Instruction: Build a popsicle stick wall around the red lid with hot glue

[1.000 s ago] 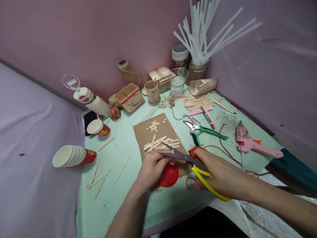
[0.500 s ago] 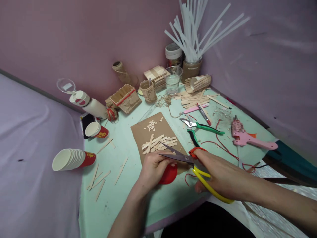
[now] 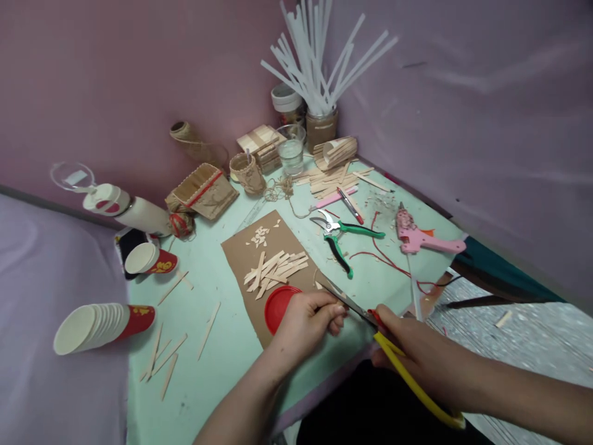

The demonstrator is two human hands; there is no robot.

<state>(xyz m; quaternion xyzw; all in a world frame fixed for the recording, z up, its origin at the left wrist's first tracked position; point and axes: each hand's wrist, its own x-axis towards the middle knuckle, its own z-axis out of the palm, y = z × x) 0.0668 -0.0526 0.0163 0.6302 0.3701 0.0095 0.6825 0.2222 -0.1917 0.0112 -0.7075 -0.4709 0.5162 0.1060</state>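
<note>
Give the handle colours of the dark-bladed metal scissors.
Dark-bladed metal scissors: one yellow handle, one red handle. Best seen in the head view.

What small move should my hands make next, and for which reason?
I would probably ease the left hand's fingertips slightly away from the blades before closing the scissors: the fingertips are right beside the blades, and the right hand is holding the handles.
</note>
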